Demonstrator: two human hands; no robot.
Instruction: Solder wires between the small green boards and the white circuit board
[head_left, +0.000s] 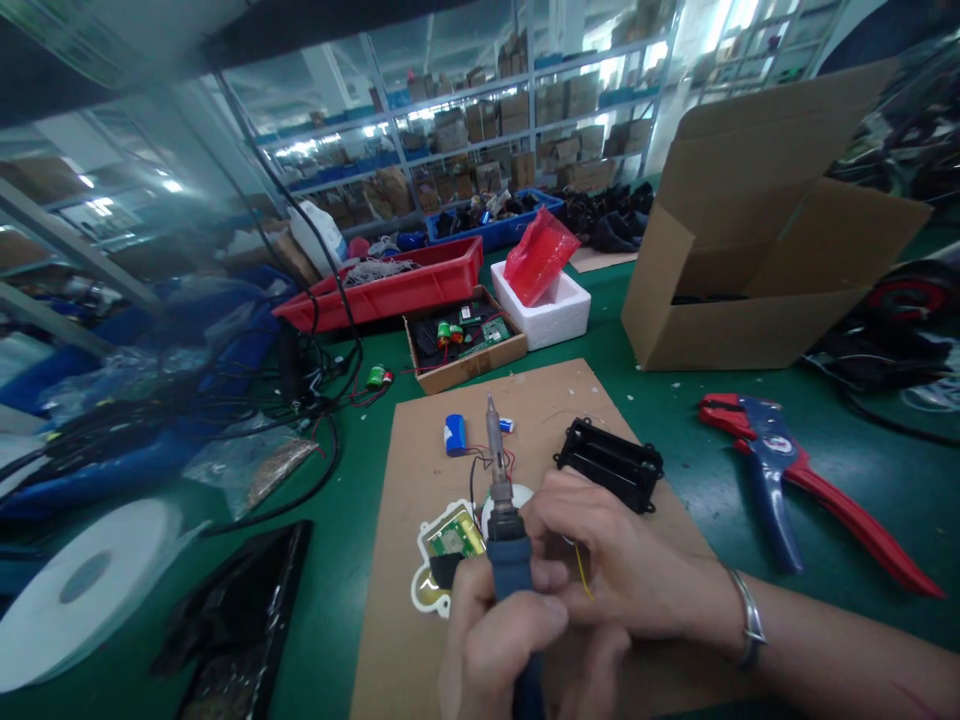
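My left hand [502, 640] is wrapped round the blue handle of a soldering iron [510, 560], whose metal tip points up and away from me. My right hand [600, 540], with a bracelet at the wrist, is closed just right of the iron, its fingers curled by a white round piece [517, 497] partly hidden by the iron. A thin yellow wire [583, 575] shows under the right hand; what the fingers pinch is hidden. A white-framed circuit board [454, 540] lies left of the iron. Beyond are a blue battery [454, 435] with wires and a black plastic housing [609, 462].
A cardboard sheet [405, 480] covers the green bench. Red-and-blue wire strippers [780, 450] lie right, below an open carton [750, 320]. Behind stand a parts box [472, 370], a white foam box [551, 320] and a red tray [420, 285]. A white roll [112, 590] lies left.
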